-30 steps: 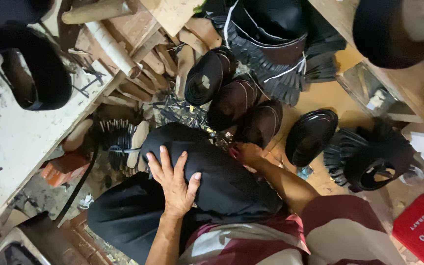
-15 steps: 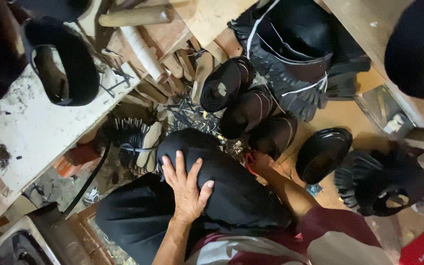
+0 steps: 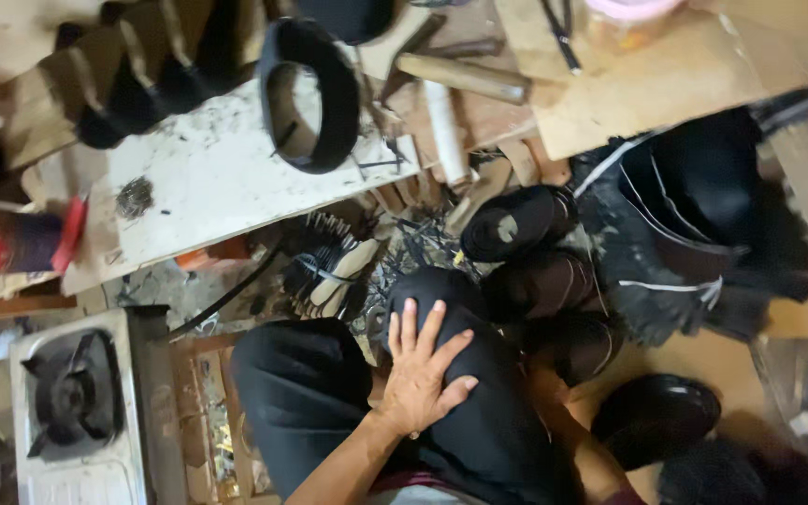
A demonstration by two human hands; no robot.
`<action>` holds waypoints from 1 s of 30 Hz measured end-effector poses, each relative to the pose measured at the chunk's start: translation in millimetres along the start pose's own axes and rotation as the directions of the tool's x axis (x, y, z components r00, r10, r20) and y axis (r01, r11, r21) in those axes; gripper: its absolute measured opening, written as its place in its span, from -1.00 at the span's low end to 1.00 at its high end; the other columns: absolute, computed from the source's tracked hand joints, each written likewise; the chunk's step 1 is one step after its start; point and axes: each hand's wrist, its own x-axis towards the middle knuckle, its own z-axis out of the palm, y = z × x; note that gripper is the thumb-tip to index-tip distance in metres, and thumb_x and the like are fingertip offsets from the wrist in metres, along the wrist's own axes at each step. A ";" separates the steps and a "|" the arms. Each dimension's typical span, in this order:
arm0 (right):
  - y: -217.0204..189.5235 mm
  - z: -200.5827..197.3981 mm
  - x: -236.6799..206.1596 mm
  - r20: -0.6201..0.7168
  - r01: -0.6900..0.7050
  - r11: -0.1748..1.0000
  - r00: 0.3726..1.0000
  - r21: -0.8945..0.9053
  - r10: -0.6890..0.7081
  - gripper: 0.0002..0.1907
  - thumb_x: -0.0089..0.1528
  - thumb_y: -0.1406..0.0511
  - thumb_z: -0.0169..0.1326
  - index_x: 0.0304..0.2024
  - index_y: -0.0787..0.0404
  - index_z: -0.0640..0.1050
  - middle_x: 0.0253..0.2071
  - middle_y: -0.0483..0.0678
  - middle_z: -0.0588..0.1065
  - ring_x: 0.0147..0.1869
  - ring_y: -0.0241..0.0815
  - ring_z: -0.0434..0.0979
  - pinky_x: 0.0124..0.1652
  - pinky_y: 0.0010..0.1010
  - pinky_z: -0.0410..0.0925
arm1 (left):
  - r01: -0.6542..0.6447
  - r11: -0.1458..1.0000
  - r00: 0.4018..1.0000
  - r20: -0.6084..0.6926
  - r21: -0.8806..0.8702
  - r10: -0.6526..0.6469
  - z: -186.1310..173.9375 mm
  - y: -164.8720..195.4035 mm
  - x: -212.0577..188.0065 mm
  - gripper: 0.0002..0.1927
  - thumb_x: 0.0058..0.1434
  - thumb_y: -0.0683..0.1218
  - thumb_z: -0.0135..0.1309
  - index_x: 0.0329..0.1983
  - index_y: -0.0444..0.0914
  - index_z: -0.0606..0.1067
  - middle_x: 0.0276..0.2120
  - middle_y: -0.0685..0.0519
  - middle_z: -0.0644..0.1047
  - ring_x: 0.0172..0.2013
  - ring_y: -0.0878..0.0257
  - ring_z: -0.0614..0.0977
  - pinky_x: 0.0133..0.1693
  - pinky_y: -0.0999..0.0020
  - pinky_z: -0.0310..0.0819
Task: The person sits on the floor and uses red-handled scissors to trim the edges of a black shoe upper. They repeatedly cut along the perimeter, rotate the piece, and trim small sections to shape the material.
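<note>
The black cloth (image 3: 479,411) lay draped over the person's knee, low in the middle of the view, with the left hand (image 3: 420,374) flat on it, fingers spread wide and gripping nothing. Half a second before, the hand lay the same way on the cloth; since then the view had swung left, bringing a gas stove (image 3: 77,402) and a red tin (image 3: 21,241) into sight at the left edge. The right hand (image 3: 546,385) was mostly tucked behind the cloth's right side, so I could not tell whether it held anything. The far right was blurred and the black caps (image 3: 526,224) there were hard to separate. A white board (image 3: 208,187) with a black band (image 3: 310,98) on it closed off the space above; open floor showed only beside the shallow black dish (image 3: 656,416).
</note>
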 end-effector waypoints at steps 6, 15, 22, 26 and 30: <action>4.4 21.0 -6.5 0.117 0.045 0.997 0.992 0.065 -0.053 -0.44 0.30 -0.11 -0.12 0.08 0.12 0.52 -0.16 0.10 0.59 -0.16 0.06 0.60 -0.21 -0.11 0.44 | 0.001 0.995 0.998 0.065 -0.104 0.006 -29.9 -4.3 4.7 -0.35 0.21 0.19 0.20 0.32 -0.13 0.43 0.47 -0.22 0.14 0.45 -0.38 -0.02 0.34 -0.34 -0.25; 24.4 29.5 -36.8 -0.002 -0.095 0.964 0.995 0.250 0.099 -0.51 0.24 -0.02 0.03 0.00 0.20 0.53 -0.26 0.03 0.55 -0.30 -0.06 0.53 -0.32 -0.21 0.40 | 0.195 0.812 0.886 -0.256 -0.550 -0.386 -158.2 -91.8 80.5 -0.30 0.35 0.08 0.06 0.47 -0.28 0.18 -0.13 -0.11 0.63 -0.13 0.08 0.68 -0.03 0.22 0.54; 32.6 18.6 -64.1 -0.201 -0.107 0.866 0.952 0.488 0.231 -0.55 0.20 0.06 0.14 -0.06 0.26 0.54 -0.34 -0.03 0.53 -0.40 -0.15 0.48 -0.41 -0.29 0.36 | 0.220 0.629 0.827 -0.200 -0.745 -0.526 -186.0 -158.2 107.5 -0.59 0.49 0.09 -0.05 0.00 -0.38 0.50 -0.32 -0.01 0.65 -0.30 0.30 0.66 -0.19 0.37 0.56; 35.3 1.4 -72.6 -0.300 -0.007 0.796 0.924 0.605 0.236 -0.57 0.18 0.10 0.20 -0.09 0.30 0.54 -0.38 -0.06 0.51 -0.46 -0.21 0.45 -0.47 -0.33 0.34 | -0.094 0.300 0.750 -0.266 -0.949 -0.606 -150.2 -160.3 67.2 -0.72 0.51 -0.04 0.11 -0.17 -0.39 0.45 -0.40 0.00 0.50 -0.36 0.30 0.52 -0.20 0.34 0.55; 26.7 -25.9 -85.6 -0.391 0.146 0.717 0.901 0.681 0.188 -0.58 0.16 0.14 0.27 -0.13 0.34 0.55 -0.43 -0.09 0.50 -0.52 -0.26 0.42 -0.52 -0.38 0.32 | -0.035 0.259 0.721 -0.204 -0.965 -0.662 -115.7 -139.8 10.8 -0.75 0.27 -0.16 0.18 0.01 -0.31 0.57 -0.24 0.06 0.61 -0.28 0.36 0.57 -0.19 0.42 0.50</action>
